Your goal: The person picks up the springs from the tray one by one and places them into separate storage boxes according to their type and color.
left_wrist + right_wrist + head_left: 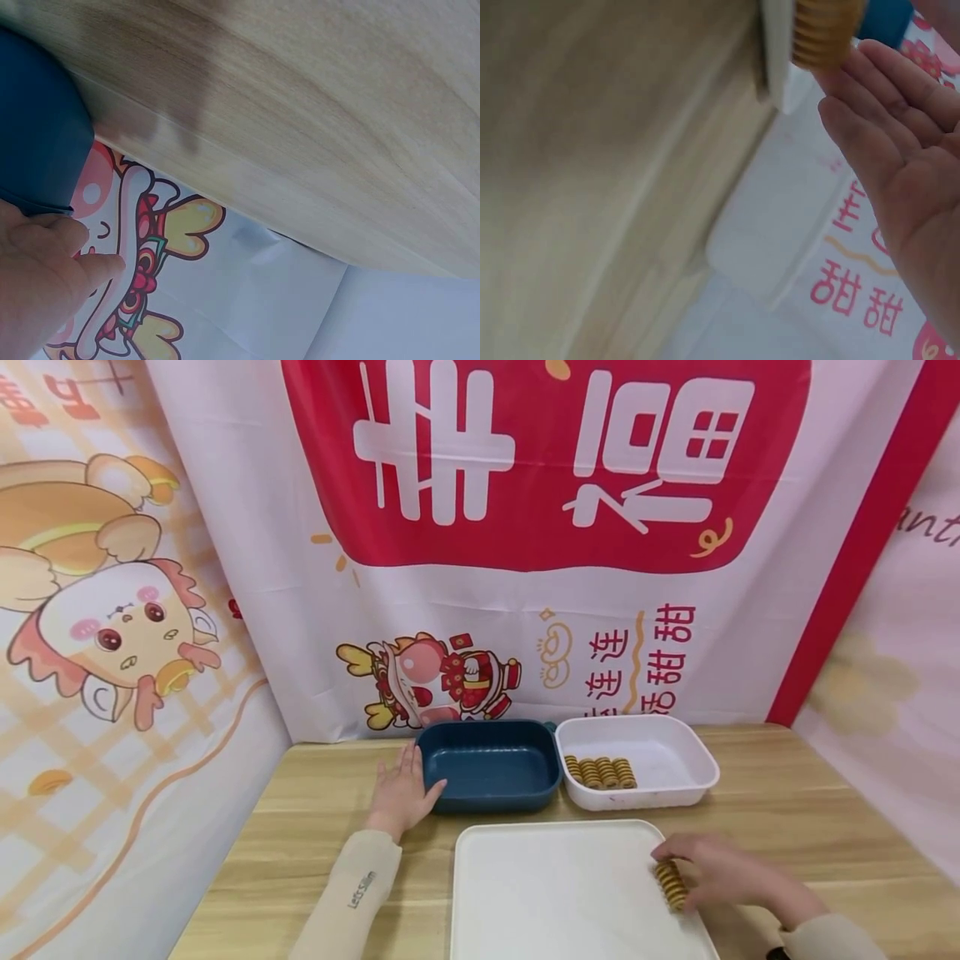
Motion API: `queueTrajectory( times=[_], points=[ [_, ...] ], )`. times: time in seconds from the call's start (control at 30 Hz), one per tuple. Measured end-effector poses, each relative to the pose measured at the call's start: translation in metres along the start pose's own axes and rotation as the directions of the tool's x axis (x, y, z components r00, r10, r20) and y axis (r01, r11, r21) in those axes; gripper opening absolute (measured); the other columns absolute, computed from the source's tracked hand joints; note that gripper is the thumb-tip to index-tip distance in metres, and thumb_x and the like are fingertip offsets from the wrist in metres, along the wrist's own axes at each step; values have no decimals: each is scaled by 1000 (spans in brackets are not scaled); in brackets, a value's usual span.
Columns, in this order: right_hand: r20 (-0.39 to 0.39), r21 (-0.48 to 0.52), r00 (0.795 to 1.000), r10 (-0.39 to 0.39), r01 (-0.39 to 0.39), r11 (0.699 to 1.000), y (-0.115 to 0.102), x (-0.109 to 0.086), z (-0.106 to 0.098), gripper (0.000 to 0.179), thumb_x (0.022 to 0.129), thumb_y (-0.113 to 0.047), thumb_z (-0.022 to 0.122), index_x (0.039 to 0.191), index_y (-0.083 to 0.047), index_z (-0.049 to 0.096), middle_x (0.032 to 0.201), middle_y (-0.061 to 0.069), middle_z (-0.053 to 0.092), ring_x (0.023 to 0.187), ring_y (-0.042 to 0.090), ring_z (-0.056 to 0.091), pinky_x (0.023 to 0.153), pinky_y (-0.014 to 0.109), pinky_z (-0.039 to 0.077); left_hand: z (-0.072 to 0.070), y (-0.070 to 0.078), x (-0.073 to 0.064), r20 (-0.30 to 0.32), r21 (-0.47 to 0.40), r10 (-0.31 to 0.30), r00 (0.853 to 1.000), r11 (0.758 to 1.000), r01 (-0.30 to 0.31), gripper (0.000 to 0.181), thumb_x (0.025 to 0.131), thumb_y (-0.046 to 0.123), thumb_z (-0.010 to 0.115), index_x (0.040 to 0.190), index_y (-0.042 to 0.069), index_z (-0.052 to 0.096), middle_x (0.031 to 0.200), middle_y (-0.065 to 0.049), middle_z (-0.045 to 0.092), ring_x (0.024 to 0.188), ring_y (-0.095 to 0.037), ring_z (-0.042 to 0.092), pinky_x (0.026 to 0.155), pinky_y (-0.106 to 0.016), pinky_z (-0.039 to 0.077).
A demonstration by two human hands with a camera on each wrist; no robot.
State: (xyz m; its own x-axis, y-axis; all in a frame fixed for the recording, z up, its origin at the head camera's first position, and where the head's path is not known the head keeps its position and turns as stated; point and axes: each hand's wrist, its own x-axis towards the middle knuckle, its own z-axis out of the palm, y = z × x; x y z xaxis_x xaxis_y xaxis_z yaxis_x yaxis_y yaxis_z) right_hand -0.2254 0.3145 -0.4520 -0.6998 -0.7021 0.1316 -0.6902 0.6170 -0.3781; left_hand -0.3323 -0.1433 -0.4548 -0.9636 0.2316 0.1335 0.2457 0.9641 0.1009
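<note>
My right hand (pixel 723 872) holds a row of round brown biscuits (pixel 671 887) between fingers and thumb, over the right edge of a white tray (pixel 555 877). In the right wrist view, the fingers reach to one end of the biscuits (pixel 823 34), while the thumb is mostly out of frame. Fairly straight fingers of my left hand (pixel 403 789) rest along the left side of a dark blue container (pixel 491 802), its thumb by the front rim. Beside that container stands a white container (pixel 667 797) with several rows of biscuits (pixel 600 772) in its left part.
Both containers stand side by side at the back of the wooden table (pixel 757 777), close to a printed red and white cloth (pixel 540 610). The tray lies in front of them, nearer to me. A cartoon-printed sheet (pixel 120 610) hangs at the left.
</note>
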Motion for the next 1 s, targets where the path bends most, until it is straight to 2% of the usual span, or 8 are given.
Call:
queueTrajectory(
  times=[0.1,0.23,0.47,0.67,0.87,1.0],
  points=[
    [23,-13,1000,18,-17,1000,-1,0,5,56,60,-27,87,108,-6,65,104,-4,63,92,9,57,78,32,49,1,1,1,3,-4,-4,1000,1000,4,81,96,51,45,143,-12,29,152,-25,25,141,-37,21,109,-61,15],
    [51,2,996,77,-77,997,-5,0,7,55,59,-21,87,107,-6,64,103,-4,62,89,6,55,78,31,49,0,2,1,13,2,-7,1000,1000,7,81,96,52,44,144,-12,28,152,-24,24,141,-36,20,109,-61,15],
    [30,-66,996,86,-84,994,-11,4,11,49,59,-12,82,104,-5,65,101,-2,63,87,8,56,77,33,50,-2,2,0,5,-12,-9,1000,1000,9,80,96,50,46,142,-13,30,151,-26,25,140,-38,22,109,-61,16],
    [41,-59,994,101,-99,993,-8,8,14,46,60,-13,83,103,-7,66,101,-2,64,87,8,56,76,33,50,0,-1,-1,15,6,-14,1000,1000,14,81,96,51,45,143,-12,29,152,-25,24,141,-37,22,109,-61,15],
    [28,-14,999,47,-46,999,-3,6,13,44,62,-15,84,103,-7,68,99,-4,64,85,5,55,72,29,50,0,-1,0,20,-6,-10,1000,1000,10,81,96,52,44,144,-12,28,152,-24,23,141,-37,22,109,-62,15],
    [-5,23,1000,9,-9,1000,-4,6,13,45,63,-17,85,104,-10,68,101,-7,65,88,5,57,74,29,50,-1,-1,1,11,3,-8,1000,1000,8,81,96,53,43,144,-11,28,152,-24,24,141,-36,22,109,-61,16]
  ],
)
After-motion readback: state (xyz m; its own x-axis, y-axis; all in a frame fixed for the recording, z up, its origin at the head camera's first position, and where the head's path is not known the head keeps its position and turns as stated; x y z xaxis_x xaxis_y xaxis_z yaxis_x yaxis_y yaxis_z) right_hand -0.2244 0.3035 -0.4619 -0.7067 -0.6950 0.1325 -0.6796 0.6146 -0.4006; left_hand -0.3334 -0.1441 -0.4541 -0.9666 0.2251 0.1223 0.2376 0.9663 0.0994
